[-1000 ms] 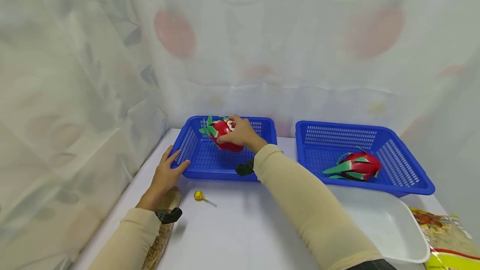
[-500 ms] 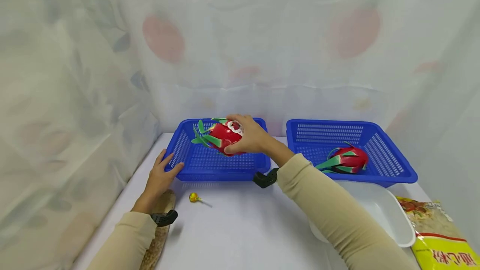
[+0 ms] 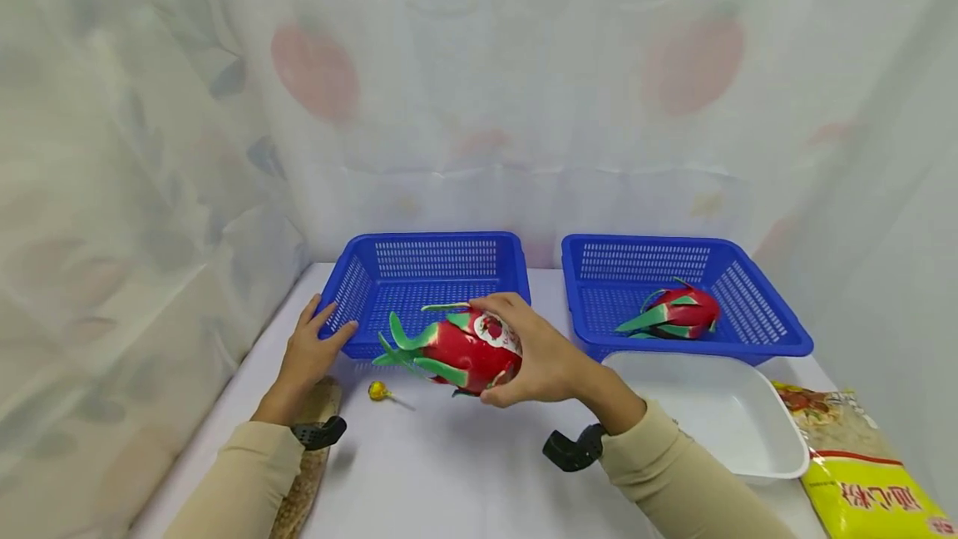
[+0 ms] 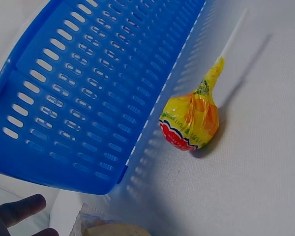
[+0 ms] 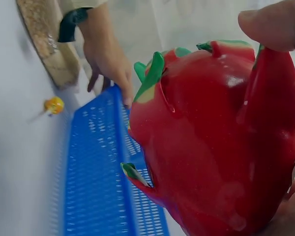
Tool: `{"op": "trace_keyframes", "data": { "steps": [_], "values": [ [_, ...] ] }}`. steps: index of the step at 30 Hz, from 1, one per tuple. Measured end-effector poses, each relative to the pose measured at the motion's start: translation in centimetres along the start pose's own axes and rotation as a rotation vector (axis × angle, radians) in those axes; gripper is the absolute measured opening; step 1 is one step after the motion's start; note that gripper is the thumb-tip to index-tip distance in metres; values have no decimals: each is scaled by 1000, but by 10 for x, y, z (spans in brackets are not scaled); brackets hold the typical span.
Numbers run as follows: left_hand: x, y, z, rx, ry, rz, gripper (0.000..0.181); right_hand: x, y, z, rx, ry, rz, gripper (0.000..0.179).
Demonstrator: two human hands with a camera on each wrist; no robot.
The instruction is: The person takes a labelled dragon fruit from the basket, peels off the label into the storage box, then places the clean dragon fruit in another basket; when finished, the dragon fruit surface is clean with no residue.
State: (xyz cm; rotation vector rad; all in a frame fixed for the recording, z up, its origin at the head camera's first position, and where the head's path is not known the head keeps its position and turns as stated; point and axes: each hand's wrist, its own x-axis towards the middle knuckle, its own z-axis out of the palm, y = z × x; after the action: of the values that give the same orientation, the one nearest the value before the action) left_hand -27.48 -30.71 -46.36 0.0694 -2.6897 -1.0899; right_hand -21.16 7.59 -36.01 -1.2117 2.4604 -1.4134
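My right hand [image 3: 550,360] grips a glossy red dragon fruit [image 3: 464,352] with green-tipped scales and a round white label. It is in front of the left blue basket [image 3: 434,234], overlapping its front edge in the head view. The fruit's red side [image 5: 216,137] fills much of the right wrist view. At that basket's front left corner, my left hand [image 3: 303,356] rests with fingers spread at the rim. A yellow-wrapped lollipop [image 4: 189,123] lies on the white table just before the basket. Inside the right blue basket [image 3: 771,289] lies another dragon fruit [image 3: 684,313].
A white plastic tub [image 3: 718,406] stands before the right basket. Beside it lies a yellow-and-clear food packet [image 3: 868,472]. A long bag with brown contents [image 3: 303,481] lies under the left forearm. Printed white curtains [image 3: 479,106] hang behind and along the left side.
My right hand has lifted the dragon fruit out of the left basket and drawn it toward me and slightly right. My left hand stays at the basket corner. The head view has shifted slightly.
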Motion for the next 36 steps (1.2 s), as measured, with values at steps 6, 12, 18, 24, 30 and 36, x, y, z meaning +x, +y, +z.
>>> {"op": "trace_keyframes", "data": {
  "steps": [6,12,18,24,30,36],
  "values": [
    [0,1,2,-17,-9,-5,83,-28,9,16,-24,23,18,98],
    [-2,0,1,-9,-7,-14,86,-49,25,35,-50,13,5,101],
    [-1,2,0,-13,4,-12,83,-65,49,51,-17,-6,-32,102],
    [0,2,-1,-7,7,-20,82,-75,71,62,-6,-8,-55,107],
    [3,3,-2,3,2,-24,81,-79,85,64,-4,20,-102,109],
    [-1,4,-4,0,18,-38,81,-79,93,68,-36,25,-176,108]
  ]
}}
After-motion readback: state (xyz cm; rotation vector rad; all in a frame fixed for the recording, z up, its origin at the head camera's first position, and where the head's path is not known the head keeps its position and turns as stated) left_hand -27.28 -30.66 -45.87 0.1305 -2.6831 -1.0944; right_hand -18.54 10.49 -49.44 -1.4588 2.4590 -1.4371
